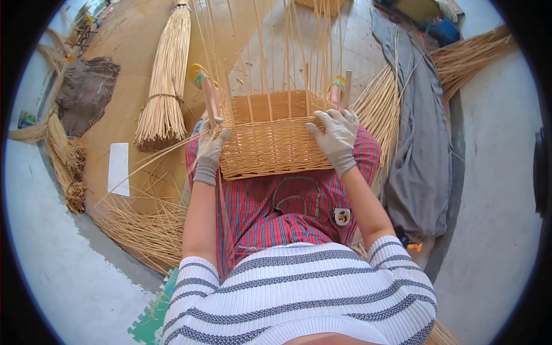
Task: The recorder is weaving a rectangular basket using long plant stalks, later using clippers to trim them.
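A half-woven, rectangular wicker basket (273, 150) rests across my lap, its front wall facing me. Tall, thin upright canes (262, 60) rise from its walls. Flat wooden strips stand at the left and right corners. My left hand (210, 148), in a pale grey glove, grips the basket's left corner; its fingertips are partly hidden behind the wall. Long loose weaving canes (164, 151) run from beside that hand toward the lower left. My right hand (338, 135), gloved alike, holds the right end of the front wall, with the thumb on its near face and fingers over the top edge.
A tied bundle of canes (167, 86) lies ahead on the left, near a white card (118, 169). Loose canes (144, 230) spread at my lower left. To the right are more canes (379, 103), a grey cloth (422, 167) and a brown bundle (471, 57).
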`<state>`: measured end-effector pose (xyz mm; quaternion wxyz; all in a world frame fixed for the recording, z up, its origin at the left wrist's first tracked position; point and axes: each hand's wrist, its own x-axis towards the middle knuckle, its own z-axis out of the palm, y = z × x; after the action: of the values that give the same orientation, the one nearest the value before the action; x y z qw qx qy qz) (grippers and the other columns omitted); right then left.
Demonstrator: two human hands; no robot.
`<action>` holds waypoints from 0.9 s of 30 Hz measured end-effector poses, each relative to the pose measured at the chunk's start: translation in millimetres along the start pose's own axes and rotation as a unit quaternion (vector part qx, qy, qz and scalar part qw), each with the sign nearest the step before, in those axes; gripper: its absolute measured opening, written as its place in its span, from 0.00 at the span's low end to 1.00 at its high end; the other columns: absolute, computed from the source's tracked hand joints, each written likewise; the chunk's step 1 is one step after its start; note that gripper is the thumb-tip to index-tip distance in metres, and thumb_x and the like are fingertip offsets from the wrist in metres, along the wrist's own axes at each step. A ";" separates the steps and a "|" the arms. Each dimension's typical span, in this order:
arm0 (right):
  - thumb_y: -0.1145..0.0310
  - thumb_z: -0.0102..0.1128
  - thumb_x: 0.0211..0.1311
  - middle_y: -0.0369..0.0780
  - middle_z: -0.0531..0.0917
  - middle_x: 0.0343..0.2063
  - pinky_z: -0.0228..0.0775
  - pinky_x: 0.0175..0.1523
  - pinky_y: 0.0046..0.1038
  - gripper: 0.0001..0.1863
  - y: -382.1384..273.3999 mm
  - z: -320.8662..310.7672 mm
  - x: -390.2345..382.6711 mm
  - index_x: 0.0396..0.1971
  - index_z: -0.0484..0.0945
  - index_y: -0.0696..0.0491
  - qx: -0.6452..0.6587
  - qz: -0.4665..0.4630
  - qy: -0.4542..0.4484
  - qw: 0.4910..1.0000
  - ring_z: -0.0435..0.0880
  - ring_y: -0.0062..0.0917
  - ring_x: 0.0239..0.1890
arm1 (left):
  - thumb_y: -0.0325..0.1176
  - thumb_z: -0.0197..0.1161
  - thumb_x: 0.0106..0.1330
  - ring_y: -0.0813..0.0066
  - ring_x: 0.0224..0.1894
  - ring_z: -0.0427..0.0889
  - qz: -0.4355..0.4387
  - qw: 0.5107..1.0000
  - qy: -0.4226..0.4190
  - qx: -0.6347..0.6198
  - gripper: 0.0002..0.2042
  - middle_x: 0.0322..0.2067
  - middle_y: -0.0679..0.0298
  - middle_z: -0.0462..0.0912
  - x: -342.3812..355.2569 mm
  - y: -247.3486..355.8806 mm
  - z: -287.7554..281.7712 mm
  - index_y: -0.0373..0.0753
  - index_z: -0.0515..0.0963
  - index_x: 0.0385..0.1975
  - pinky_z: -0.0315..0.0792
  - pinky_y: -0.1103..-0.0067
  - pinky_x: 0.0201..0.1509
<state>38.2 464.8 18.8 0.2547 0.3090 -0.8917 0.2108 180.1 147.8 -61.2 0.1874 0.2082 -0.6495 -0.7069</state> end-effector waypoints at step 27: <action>0.71 0.67 0.59 0.42 0.85 0.48 0.70 0.60 0.38 0.22 37.8 -36.1 -33.1 0.55 0.81 0.47 0.079 0.116 0.051 0.989 0.81 0.38 0.52 | 0.29 0.66 0.64 0.53 0.53 0.81 0.334 0.859 -0.082 0.379 0.16 0.54 0.57 0.79 -44.0 33.5 204.2 0.42 0.76 0.52 0.74 0.64 0.57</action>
<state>47.5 526.0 19.4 0.2489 0.2111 -0.8879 0.3241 107.2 340.0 -11.3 0.2652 -0.0249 -0.9106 -0.3159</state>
